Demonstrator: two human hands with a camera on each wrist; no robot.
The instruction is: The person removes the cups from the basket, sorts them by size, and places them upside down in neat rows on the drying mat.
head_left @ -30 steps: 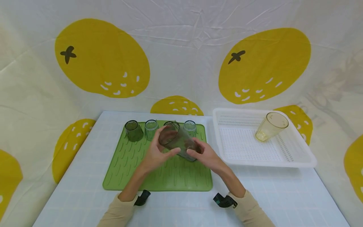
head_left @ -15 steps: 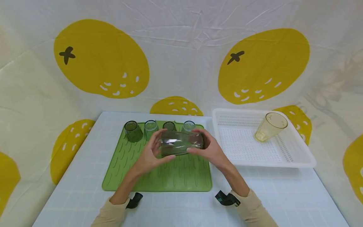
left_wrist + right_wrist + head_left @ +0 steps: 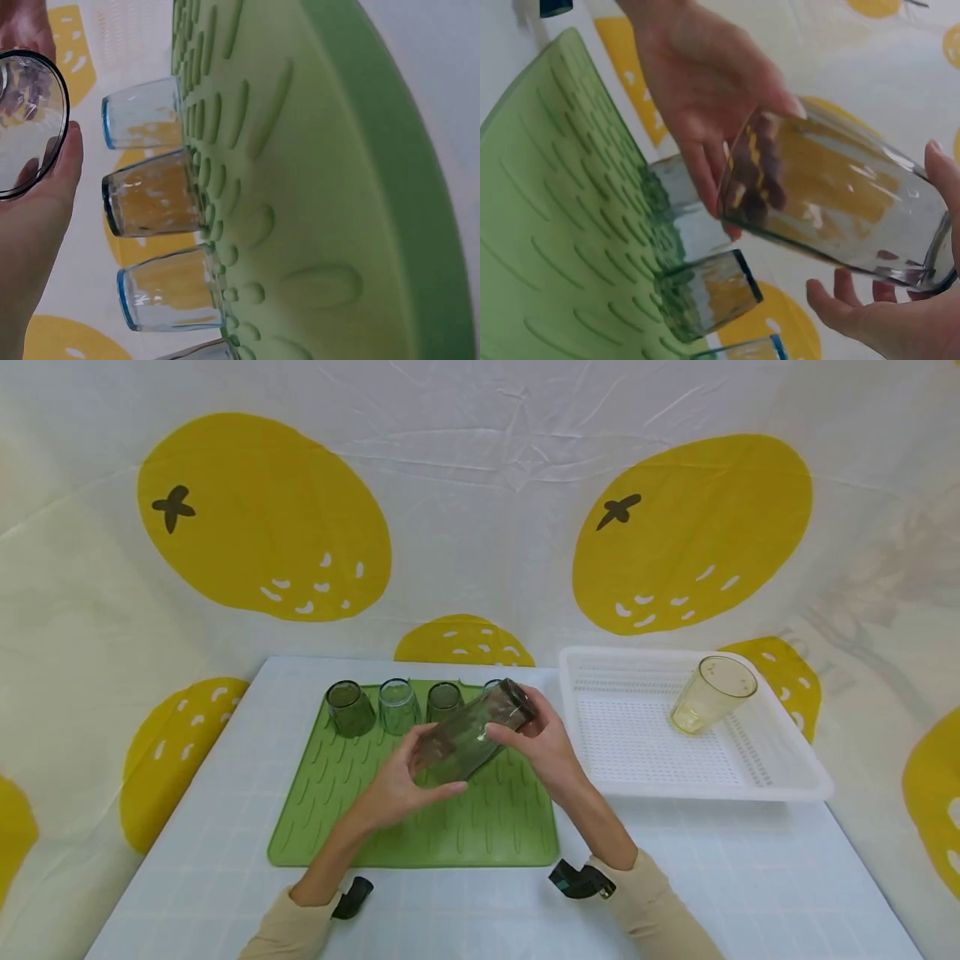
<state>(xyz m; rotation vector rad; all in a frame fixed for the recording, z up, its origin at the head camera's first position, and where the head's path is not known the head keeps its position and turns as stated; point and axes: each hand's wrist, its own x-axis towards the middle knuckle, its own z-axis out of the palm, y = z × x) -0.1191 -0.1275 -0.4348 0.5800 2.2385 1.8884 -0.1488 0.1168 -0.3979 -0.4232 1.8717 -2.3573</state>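
Over a green drying mat [image 3: 352, 839], a smoky grey drinking glass [image 3: 467, 743] is held tilted between both hands. Its thick base points up to the right and its mouth down to the left. My left hand [image 3: 396, 789] grips the mouth end, thumb in front and fingers behind. Around the base end, my right hand [image 3: 553, 747] has its thumb on the near side. The right wrist view shows the same glass [image 3: 832, 202] spanning the two hands. In the left wrist view, its dark round rim [image 3: 66, 105] sits against the left thumb.
Upside-down glasses line the mat's back edge: a dark one [image 3: 351, 714], a pale blue one [image 3: 399, 712], another dark one [image 3: 445, 697] and a pale one [image 3: 491, 683] partly hidden. On the right, a white basket [image 3: 697, 792] holds a leaning yellow glass [image 3: 712, 697].
The glass has turned over: its mouth, first up at the left, went level and now points down, while its base rose with the right hand. Both hands kept hold of it.
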